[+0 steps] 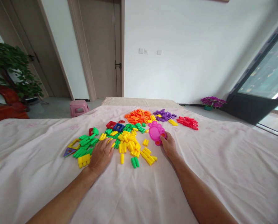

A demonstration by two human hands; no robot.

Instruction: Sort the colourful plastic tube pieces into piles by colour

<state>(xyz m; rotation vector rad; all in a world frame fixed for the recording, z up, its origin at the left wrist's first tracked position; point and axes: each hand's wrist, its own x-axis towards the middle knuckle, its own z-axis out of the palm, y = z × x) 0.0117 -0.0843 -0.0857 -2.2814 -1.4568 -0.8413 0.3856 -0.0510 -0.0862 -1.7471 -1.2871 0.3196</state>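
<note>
The person's left hand (102, 154) rests over yellow and green plastic pieces (129, 143), possibly touching some; the right hand (169, 143) holds a pink scalloped plastic piece (155, 132) on the pale, faintly patterned cloth (139, 193).

You have an evenly, moderately bright view, with daylight appearing to enter at the glazed door (265, 71) on the far right; note the pale glare at its lower edge and the soft shading across the wall (176, 62). Expect faint, diffuse shadows in the folds of the cloth (134, 196), with no hard highlights there. Wide-angle distortion tilts the door frames at the left and stretches the edges, the right corners darken, and fine detail is slightly soft throughout.
</note>
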